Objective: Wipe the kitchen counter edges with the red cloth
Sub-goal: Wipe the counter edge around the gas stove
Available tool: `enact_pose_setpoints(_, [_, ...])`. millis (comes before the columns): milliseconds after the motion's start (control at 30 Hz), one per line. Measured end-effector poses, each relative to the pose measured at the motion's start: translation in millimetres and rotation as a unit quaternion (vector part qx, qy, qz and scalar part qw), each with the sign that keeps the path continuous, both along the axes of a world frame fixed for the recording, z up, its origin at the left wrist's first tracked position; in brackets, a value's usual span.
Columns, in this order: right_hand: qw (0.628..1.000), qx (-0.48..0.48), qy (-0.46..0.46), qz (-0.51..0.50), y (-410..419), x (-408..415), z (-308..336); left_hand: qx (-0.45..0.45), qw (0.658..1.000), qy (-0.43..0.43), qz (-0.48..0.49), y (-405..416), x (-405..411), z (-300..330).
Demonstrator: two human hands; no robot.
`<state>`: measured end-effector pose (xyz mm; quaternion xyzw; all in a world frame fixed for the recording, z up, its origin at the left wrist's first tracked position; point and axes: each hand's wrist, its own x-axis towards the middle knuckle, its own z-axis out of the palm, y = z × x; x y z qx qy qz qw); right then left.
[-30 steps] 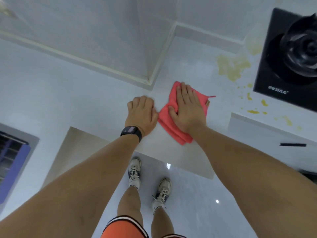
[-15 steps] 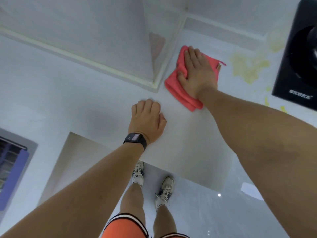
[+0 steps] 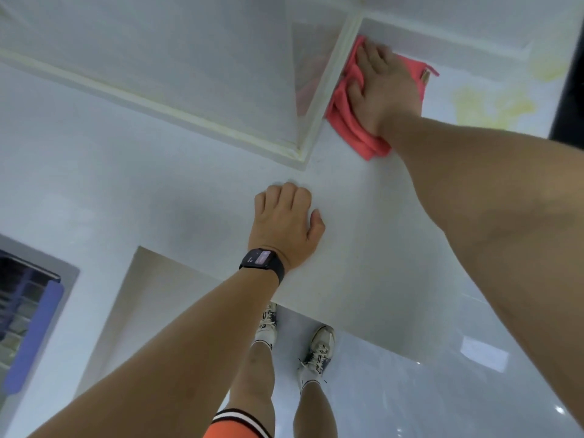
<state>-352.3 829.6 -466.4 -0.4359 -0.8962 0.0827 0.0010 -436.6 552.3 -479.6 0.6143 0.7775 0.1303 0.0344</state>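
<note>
Currently the right hand (image 3: 384, 90) presses the red cloth (image 3: 343, 118) flat, fingers (image 3: 368, 53) together, against the wall-side raised edge (image 3: 328, 86) of the white table (image 3: 363, 235). Left hand (image 3: 284, 226) rests, fingers curled. Yellowish stains (image 3: 493, 105), possibly spilled liquid, lie just beside.

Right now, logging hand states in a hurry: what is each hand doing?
Left hand: holds nothing, fingers curled, resting on the counter.
Right hand: open, pressing flat on the red cloth.
</note>
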Motion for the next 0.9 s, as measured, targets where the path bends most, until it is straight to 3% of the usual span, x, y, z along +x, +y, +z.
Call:
enact_pose_setpoints(233, [0.999, 0.002, -0.011, -0.043, -41, -4, 5, 0.027, 1.0, -0.009, -0.005, 0, 0, -2])
enact_pose_setpoints(400, [1.0, -0.025, 0.001, -0.01, -115, 6, 6, 0.02, 1.0, -0.006, 0.023, -4, -1, 2])
enact_pose_setpoints(600, [0.998, -0.029, -0.014, 0.048, -172, 53, 2, 0.021, 0.999, -0.018, 0.039, -7, -1, 5])
enact_pose_setpoints(900, [0.999, -0.04, -0.01, -0.013, -237, 155, -3, -0.001, 0.998, -0.042, -0.049, -6, 7, 15])
